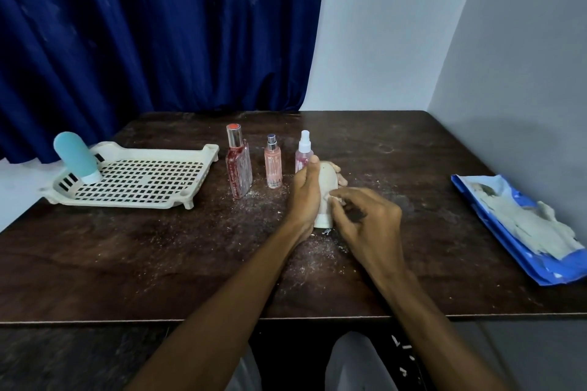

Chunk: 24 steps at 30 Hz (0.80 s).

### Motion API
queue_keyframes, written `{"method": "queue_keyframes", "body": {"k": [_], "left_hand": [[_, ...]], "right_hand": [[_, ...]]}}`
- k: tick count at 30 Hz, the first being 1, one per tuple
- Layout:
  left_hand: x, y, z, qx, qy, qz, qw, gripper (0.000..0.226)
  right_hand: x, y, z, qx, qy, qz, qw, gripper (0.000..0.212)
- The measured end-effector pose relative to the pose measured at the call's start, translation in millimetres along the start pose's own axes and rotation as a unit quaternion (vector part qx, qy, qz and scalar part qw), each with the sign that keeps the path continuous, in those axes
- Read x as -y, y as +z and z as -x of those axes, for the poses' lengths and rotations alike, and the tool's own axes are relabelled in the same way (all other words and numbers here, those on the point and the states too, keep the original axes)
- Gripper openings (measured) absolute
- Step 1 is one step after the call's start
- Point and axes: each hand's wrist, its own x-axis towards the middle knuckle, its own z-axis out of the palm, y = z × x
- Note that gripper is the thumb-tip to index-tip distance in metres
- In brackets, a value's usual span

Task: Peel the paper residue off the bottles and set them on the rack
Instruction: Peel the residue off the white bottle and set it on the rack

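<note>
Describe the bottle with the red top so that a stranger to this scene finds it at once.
On the dark table, look at the cream perforated rack on the left. Right of it stands a row of three bottles, and the red-topped bottle is the one nearest the rack. It alone is square-sided and the tallest; the pink bottle and the white-nozzle bottle are round and slimmer.

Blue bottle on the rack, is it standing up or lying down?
Standing, cap down: the blue bottle rests on its white cap at the left end of the rack, rounded end up, leaning left.

Curled left hand (305, 197), curled right hand (365, 220)
</note>
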Motion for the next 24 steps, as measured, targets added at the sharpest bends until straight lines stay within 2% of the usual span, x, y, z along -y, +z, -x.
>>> {"method": "queue_keyframes", "body": {"k": [6,10,17,24], "left_hand": [[4.1,-1.8,-3.6,-0.041,0.006,-0.038,0.998,0.048],[1.4,-1.5,-1.7,-0.031,0.009,-0.041,0.999,0.048],[4.6,-2.0,-2.3,-0.035,0.017,-0.060,0.997,0.051],[4.7,-2.7,-3.6,-0.049,0.036,-0.072,0.996,0.040]], "right_hand": [[-0.1,6.7,-7.5,-0.004,0.013,-0.009,1.000,0.011],[3.5,3.7,-4.6,0.007,-0.018,-0.006,1.000,0.011],[1.4,4.7,-7.1,-0.019,0.001,-0.009,1.000,0.010],[4.0,-1.1,1.8,0.010,-0.001,-0.009,1.000,0.017]]}}
